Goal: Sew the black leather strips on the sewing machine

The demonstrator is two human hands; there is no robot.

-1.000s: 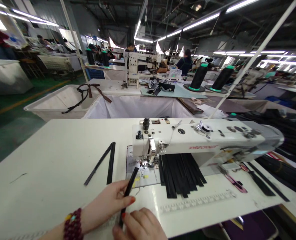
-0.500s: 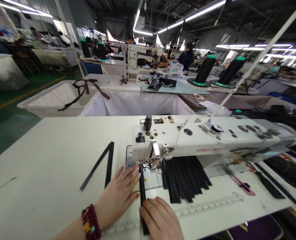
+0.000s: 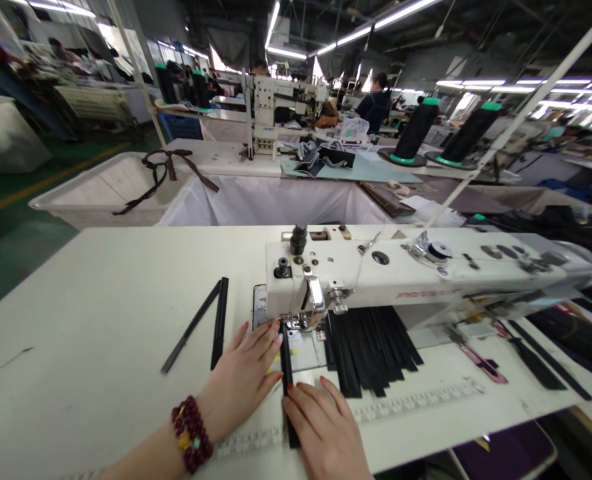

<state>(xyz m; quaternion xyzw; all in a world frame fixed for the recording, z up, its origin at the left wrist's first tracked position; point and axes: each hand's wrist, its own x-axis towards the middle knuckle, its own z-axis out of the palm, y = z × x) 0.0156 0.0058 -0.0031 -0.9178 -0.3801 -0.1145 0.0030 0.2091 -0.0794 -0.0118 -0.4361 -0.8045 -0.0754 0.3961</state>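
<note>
A narrow black strip (image 3: pixel 287 360) lies lengthwise on the white table, its far end under the presser foot (image 3: pixel 296 323) of the white sewing machine (image 3: pixel 406 273). My left hand (image 3: pixel 243 377), with a dark red bead bracelet on the wrist, rests flat beside the strip's left edge, fingers stretched out and touching it. My right hand (image 3: pixel 326 427) lies flat on the strip's near end, fingers extended. Both hands press on the strip rather than gripping it.
Two more black strips (image 3: pixel 211 325) lie to the left on the table. A pile of black strips (image 3: pixel 371 347) sits under the machine arm. Pink snips (image 3: pixel 479 360) lie to the right. Black thread cones (image 3: pixel 416 130) and other workstations with people stand behind.
The strip, held tilted a second ago, was laid straight and pushed under the presser foot. Both hands flattened onto it and moved slightly forward.
</note>
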